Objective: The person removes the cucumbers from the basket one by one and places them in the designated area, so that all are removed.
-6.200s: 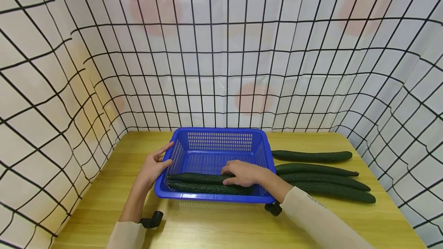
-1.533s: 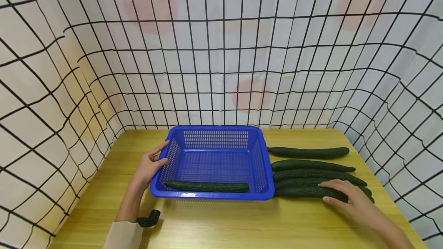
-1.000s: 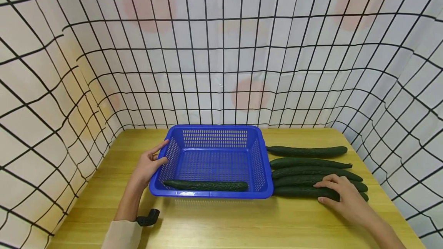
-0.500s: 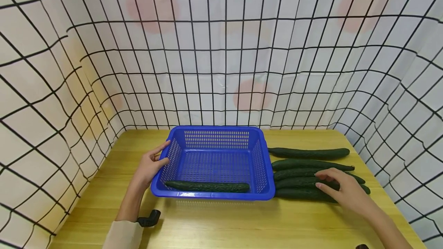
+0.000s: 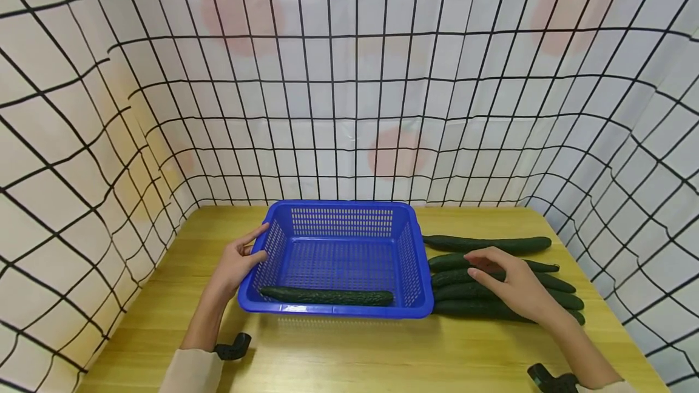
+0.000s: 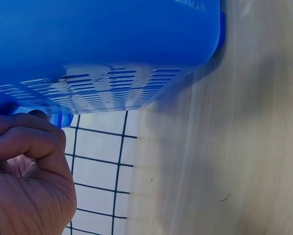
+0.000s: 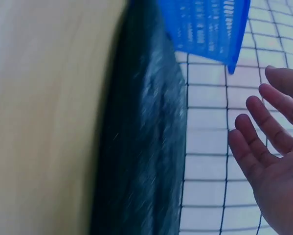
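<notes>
A blue plastic basket (image 5: 341, 204) with slotted walls stands on the table. My left hand (image 5: 236, 267) grips its left rim; in the left wrist view this hand's fingers (image 6: 31, 142) are curled at the basket wall. One cucumber (image 5: 327, 296) lies along the near side inside the basket. Right of the basket, several cucumbers lie side by side, the front cucumber (image 5: 475, 309) nearest me. Over this group hovers my right hand (image 5: 510, 284), fingers apart and holding nothing. In the right wrist view a large blurred cucumber (image 7: 144, 132) lies beside the loosely spread fingers (image 7: 271, 125).
A separate cucumber (image 5: 486, 244) lies farther back on the right. The wooden table (image 5: 349, 356) is bounded by white walls with a black grid (image 5: 338, 102) at the back and both sides. Black wrist cameras (image 5: 233, 346) sit on both forearms.
Earlier, two cucumbers lay in the basket with my right hand on one; now one lies there and the right-hand group has one more. My right hand has since lifted off and moved left and back.
</notes>
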The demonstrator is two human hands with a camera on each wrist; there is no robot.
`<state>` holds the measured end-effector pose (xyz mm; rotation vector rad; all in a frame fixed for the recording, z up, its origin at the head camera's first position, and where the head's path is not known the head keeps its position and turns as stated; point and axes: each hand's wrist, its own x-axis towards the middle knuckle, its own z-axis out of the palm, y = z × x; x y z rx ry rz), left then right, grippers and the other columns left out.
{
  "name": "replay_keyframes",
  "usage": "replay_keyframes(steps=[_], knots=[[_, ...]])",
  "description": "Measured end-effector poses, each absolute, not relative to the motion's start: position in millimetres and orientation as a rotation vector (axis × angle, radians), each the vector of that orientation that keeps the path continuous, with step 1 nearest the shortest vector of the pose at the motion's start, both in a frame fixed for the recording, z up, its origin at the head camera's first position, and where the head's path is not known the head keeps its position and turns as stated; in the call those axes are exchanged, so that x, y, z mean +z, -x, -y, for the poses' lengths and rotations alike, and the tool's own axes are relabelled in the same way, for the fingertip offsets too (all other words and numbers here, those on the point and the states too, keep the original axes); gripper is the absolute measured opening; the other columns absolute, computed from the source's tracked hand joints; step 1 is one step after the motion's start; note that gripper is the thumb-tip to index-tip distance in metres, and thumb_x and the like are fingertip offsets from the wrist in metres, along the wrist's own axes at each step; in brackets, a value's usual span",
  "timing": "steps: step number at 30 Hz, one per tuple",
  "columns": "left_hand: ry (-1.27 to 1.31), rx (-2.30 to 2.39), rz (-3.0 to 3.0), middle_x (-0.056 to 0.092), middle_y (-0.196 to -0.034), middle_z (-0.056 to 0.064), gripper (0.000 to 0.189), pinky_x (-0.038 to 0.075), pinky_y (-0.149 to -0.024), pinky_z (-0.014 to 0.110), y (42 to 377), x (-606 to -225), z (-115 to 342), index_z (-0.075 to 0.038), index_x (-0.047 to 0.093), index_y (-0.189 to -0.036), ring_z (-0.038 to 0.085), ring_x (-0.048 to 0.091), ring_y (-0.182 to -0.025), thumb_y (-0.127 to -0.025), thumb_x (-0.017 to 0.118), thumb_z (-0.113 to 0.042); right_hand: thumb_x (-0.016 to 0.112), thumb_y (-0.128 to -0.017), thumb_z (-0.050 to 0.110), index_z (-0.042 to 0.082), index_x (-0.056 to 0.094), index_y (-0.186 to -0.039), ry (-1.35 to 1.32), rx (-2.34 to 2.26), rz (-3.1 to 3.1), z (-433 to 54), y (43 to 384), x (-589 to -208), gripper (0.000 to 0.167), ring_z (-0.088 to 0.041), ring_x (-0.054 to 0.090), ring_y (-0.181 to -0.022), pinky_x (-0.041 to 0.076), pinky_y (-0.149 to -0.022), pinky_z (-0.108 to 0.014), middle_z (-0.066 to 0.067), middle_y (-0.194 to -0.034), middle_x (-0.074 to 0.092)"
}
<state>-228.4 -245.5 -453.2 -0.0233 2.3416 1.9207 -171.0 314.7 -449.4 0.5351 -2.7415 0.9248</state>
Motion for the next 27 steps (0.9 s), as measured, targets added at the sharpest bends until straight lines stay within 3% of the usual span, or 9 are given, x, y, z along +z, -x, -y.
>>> replay_keyframes(steps=[3, 8, 12, 19, 27], knots=[[0.018, 1.925, -2.335, 0.071, -0.115, 0.03, 0.07, 0.065, -0.065, 0.039, 227.7, -454.7, 246.7, -0.027, 0.044, -0.158, 0.029, 0.076, -0.079, -0.094, 0.064, -0.005, 0.067, -0.101, 0.028, 0.026, 0.066, -0.129, -0.56, 0.972, 2.736, -301.2, 175.1, -442.0, 0.029, -0.008, 0.066, -0.106, 0.059, -0.088, -0.035, -0.001, -0.123, 0.07], [0.014, 1.948, -2.313, 0.07, -0.115, 0.031, 0.07, 0.065, -0.065, 0.039, 226.1, -457.6, 248.4, -0.026, 0.044, -0.158, 0.028, 0.076, -0.078, -0.095, 0.064, -0.004, 0.066, -0.101, 0.027, 0.021, 0.066, -0.131, -0.631, 0.987, 2.71, -277.2, 183.3, -433.7, 0.031, -0.022, 0.067, -0.111, 0.059, -0.093, -0.041, 0.002, -0.124, 0.068], [0.008, 1.96, -2.298, 0.069, -0.117, 0.032, 0.07, 0.065, -0.065, 0.04, 225.8, -459.4, 249.3, -0.026, 0.043, -0.159, 0.029, 0.076, -0.079, -0.095, 0.063, -0.004, 0.067, -0.1, 0.023, 0.017, 0.066, -0.131, -0.689, 1.029, 2.677, -259.5, 189.5, -427.7, 0.031, -0.02, 0.067, -0.112, 0.059, -0.094, -0.042, 0.003, -0.124, 0.068], [0.008, 1.963, -2.302, 0.07, -0.117, 0.031, 0.07, 0.065, -0.065, 0.039, 226.7, -456.8, 247.5, -0.026, 0.043, -0.158, 0.029, 0.076, -0.08, -0.095, 0.063, -0.004, 0.068, -0.1, 0.026, 0.008, 0.065, -0.134, -0.789, 1.106, 2.667, -228.4, 198.4, -419.0, 0.038, -0.029, 0.066, -0.12, 0.057, -0.1, -0.051, -0.007, -0.13, 0.067], [0.018, 1.959, -2.305, 0.07, -0.114, 0.032, 0.07, 0.065, -0.067, 0.04, 228.9, -456.2, 245.7, -0.026, 0.044, -0.158, 0.031, 0.076, -0.081, -0.094, 0.063, -0.003, 0.068, -0.099, 0.035, 0.019, 0.064, -0.135, -0.863, 1.143, 2.698, -191.2, 205.4, -414.5, 0.04, -0.028, 0.062, -0.126, 0.052, -0.106, -0.055, -0.001, -0.134, 0.065]])
